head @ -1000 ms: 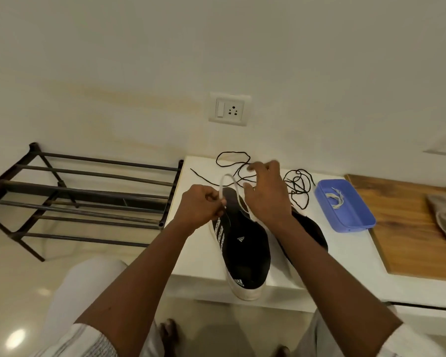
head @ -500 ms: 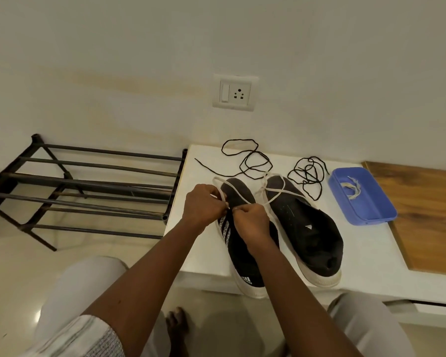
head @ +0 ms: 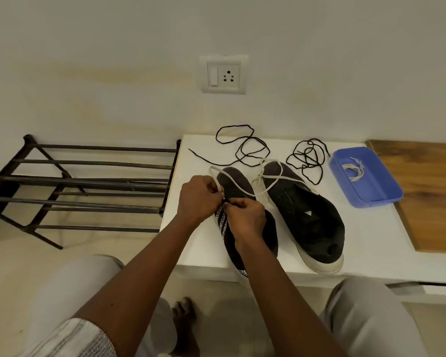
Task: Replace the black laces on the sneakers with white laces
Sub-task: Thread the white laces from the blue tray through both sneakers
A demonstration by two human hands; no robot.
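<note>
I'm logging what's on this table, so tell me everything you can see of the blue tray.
The blue tray is a shallow, open rectangle with rounded corners and a raised rim, plastic by its look. It lies flat on the white table, beside the wooden board; whether they touch is unclear. Inside lies only a small curl of whitish strip.
</note>
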